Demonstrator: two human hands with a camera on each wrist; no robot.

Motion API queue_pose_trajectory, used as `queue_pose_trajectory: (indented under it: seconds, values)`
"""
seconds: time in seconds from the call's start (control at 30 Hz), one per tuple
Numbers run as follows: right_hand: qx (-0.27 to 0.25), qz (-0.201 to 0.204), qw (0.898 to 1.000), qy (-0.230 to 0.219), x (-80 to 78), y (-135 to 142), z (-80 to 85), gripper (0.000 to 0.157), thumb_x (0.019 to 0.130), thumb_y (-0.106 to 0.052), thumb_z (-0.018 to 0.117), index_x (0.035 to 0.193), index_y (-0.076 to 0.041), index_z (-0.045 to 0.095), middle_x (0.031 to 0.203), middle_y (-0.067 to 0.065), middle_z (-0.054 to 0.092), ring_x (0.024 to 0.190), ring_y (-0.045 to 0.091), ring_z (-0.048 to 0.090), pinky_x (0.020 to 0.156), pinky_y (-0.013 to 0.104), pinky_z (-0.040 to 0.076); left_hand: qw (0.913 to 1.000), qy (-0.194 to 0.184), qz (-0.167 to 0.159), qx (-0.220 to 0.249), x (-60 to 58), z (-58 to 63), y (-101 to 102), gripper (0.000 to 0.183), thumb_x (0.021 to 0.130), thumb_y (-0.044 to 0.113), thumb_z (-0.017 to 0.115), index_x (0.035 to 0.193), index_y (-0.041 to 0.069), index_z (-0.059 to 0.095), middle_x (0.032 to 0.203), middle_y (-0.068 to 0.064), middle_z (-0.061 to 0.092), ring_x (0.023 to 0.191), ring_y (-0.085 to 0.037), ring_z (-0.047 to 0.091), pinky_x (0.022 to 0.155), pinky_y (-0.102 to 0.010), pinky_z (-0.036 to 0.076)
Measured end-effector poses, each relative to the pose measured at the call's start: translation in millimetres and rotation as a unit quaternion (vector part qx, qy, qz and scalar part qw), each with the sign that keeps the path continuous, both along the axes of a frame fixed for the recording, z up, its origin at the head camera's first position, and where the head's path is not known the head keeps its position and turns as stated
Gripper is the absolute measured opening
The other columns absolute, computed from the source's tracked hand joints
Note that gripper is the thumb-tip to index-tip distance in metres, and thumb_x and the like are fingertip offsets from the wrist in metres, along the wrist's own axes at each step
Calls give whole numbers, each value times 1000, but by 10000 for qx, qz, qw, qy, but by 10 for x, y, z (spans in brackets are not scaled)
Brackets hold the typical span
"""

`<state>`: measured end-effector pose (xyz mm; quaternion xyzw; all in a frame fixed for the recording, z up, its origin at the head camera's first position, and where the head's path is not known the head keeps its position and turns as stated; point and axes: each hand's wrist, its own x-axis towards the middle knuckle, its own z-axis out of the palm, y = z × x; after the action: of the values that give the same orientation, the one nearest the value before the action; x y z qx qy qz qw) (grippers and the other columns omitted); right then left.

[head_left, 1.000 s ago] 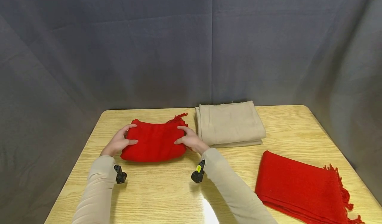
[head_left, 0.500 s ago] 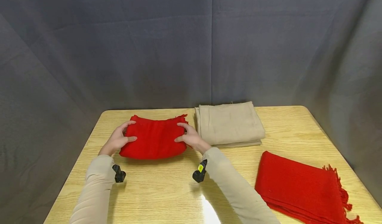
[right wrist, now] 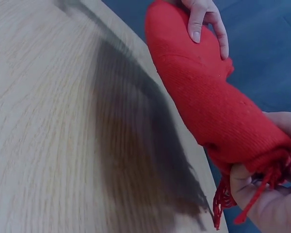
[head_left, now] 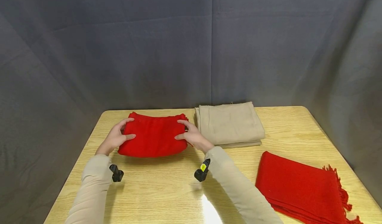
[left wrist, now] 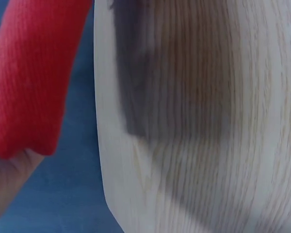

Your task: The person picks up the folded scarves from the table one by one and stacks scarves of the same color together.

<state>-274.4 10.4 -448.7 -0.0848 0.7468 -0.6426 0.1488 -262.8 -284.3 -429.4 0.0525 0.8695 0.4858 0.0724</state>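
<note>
A folded red scarf (head_left: pixel 153 136) with fringe is held up off the table by its two short ends. My left hand (head_left: pixel 115 137) grips its left end, thumb and fingers on the cloth's face. At the opposite end my right hand (head_left: pixel 194 136) holds it the same way. In the left wrist view only part of the left hand (left wrist: pixel 12 177) shows below the scarf (left wrist: pixel 36 73). From the right wrist the cloth (right wrist: pixel 208 102) looks like a thick roll, its fringe hanging by the right hand (right wrist: pixel 274 199), with the left hand (right wrist: pixel 202 17) at the far end.
A folded beige cloth (head_left: pixel 231 123) lies at the back of the wooden table (head_left: pixel 155 191), just right of my right hand. Another folded red scarf (head_left: pixel 301 186) with fringe lies at the front right. Grey curtains (head_left: pixel 158 48) stand behind and beside the table.
Both hands have raised the red scarf slightly and shifted it a little away and to the left. Its fringe at the back right shows less. The other cloths stay put.
</note>
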Motion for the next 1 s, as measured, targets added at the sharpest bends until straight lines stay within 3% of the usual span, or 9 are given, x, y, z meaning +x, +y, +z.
queue_pose_trajectory:
  seconds: [0.2, 0.7, 1.0]
  values:
    - [-175, 56, 9998, 7, 2, 34, 55, 65, 76, 4, 64, 135, -8, 41, 121, 13, 50, 104, 25, 51, 83, 31, 46, 10000, 23, 50, -9, 7, 31, 9, 68, 82, 0, 62, 141, 6, 27, 123, -27, 41, 107, -41, 44, 78, -44, 49]
    - [118, 192, 9997, 136, -3, 141, 157, 64, 77, -2, 64, 136, -12, 41, 127, 9, 45, 110, 25, 46, 85, 33, 45, 9998, 157, 22, 122, 22, 75, 50, 66, 82, -3, 60, 140, 2, 28, 121, -29, 43, 104, -39, 46, 74, -43, 51]
    - [208, 167, 9993, 243, 43, 147, 229, 63, 77, -1, 64, 135, -14, 43, 130, 8, 43, 112, 26, 43, 86, 34, 45, 9983, 588, -31, 16, 92, 127, 59, 62, 81, 3, 64, 136, 5, 35, 115, -25, 48, 98, -35, 49, 72, -39, 52]
